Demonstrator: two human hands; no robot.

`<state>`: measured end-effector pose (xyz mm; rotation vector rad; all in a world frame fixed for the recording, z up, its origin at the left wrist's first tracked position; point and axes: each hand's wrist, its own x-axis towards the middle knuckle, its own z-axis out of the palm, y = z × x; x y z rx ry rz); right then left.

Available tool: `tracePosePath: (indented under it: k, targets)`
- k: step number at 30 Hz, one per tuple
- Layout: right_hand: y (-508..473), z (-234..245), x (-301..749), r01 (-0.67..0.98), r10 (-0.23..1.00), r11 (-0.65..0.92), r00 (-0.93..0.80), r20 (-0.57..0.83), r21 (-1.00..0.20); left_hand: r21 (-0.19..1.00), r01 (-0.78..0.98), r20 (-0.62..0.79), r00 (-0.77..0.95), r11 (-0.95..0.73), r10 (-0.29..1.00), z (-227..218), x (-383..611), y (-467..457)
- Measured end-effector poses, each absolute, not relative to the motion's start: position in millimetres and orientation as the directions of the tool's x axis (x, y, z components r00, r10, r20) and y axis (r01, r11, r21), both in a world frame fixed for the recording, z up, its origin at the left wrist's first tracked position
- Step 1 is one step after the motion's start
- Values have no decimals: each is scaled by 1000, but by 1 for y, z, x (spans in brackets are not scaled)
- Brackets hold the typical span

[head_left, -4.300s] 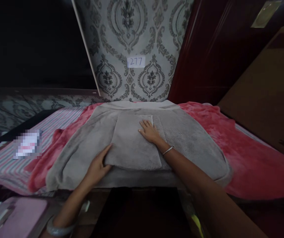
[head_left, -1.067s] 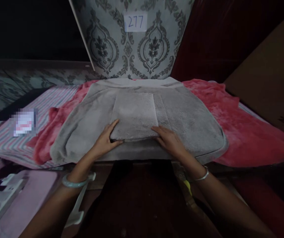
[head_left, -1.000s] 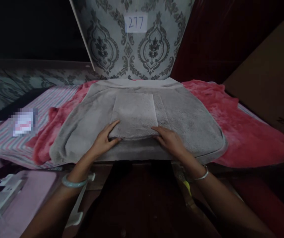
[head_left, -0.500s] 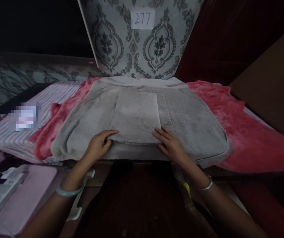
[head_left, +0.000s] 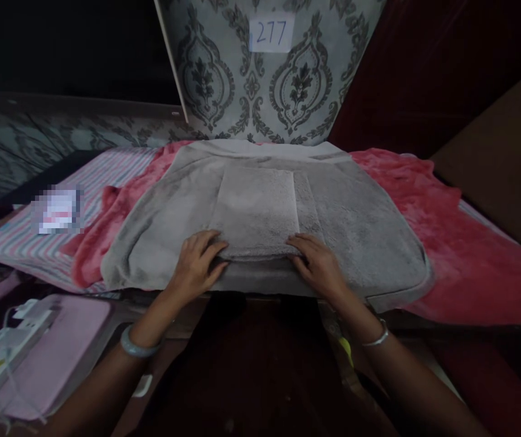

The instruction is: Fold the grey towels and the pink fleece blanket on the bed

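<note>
Forearms (head_left: 105, 382) angled inward. Left hand (head_left: 196, 261), right hand (head_left: 320, 264) at near corners of folded grey cloth (head_left: 258, 206); fingers (head_left: 308, 240) bent over top, pinching or not, can't tell. Cloth midway along near edge of grey fleece (head_left: 355, 224). Elbows cut off.

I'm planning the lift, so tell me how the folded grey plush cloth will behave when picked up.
The folded grey plush cloth will probably sag, as its fuzzy fabric looks soft. It may unfold if only one layer is caught, since layers show along its near edge. Its nap may drag rather than slide on the larger grey plush blanket beneath.
</note>
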<state>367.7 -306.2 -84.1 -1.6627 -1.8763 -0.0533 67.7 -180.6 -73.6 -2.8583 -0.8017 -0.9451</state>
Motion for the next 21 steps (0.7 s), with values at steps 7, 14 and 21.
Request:
tracePosePath:
  k: [7, 14, 21]
  targets:
    - [-308, -90, 371, 939, 927, 155, -31, 374, -307, 67, 444, 494, 763, -894, 416, -74, 80, -170]
    - [-300, -93, 370, 948, 900, 156, -21, 436, -277, 79, 437, 496, 763, -896, 415, -76, 80, -157]
    - [-305, -103, 370, 953, 909, 143, -20, 417, -266, 19, 399, 511, 784, -917, 352, -91, 71, -162]
